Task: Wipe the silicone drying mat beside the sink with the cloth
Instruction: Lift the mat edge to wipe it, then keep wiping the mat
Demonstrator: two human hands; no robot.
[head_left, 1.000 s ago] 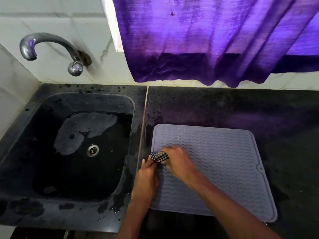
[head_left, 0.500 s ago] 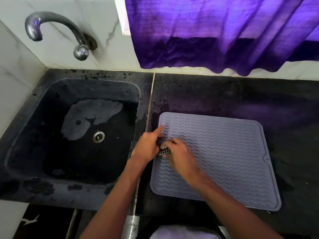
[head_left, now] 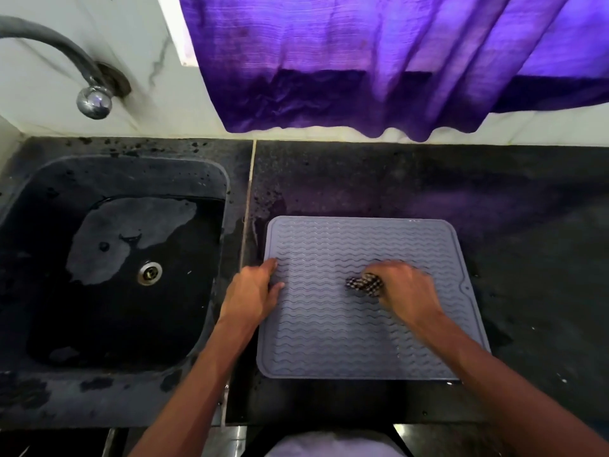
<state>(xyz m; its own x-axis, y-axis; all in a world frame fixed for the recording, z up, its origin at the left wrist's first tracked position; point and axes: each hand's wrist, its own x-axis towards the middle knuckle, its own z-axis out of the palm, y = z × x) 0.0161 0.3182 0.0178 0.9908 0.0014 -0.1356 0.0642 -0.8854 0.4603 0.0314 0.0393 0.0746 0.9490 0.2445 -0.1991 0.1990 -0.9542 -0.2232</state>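
Note:
A grey silicone drying mat point(head_left: 329, 341) with wavy ridges lies flat on the dark counter, right of the sink. My right hand point(head_left: 403, 290) presses a bunched black-and-white checked cloth point(head_left: 364, 285) onto the mat's middle; only the cloth's left end shows past my fingers. My left hand point(head_left: 255, 293) rests on the mat's left edge, fingers spread flat, holding nothing.
A dark sink point(head_left: 115, 258) with a metal drain point(head_left: 150, 273) and some water fills the left. A chrome tap point(head_left: 82, 77) juts from the tiled wall. A purple curtain point(head_left: 379, 61) hangs over the counter's back. Wet black countertop point(head_left: 543, 258) lies right of the mat.
My right hand has slid the cloth from the mat's left edge rightward to its middle. My left hand has let go of the cloth and now lies flat on the mat's left edge.

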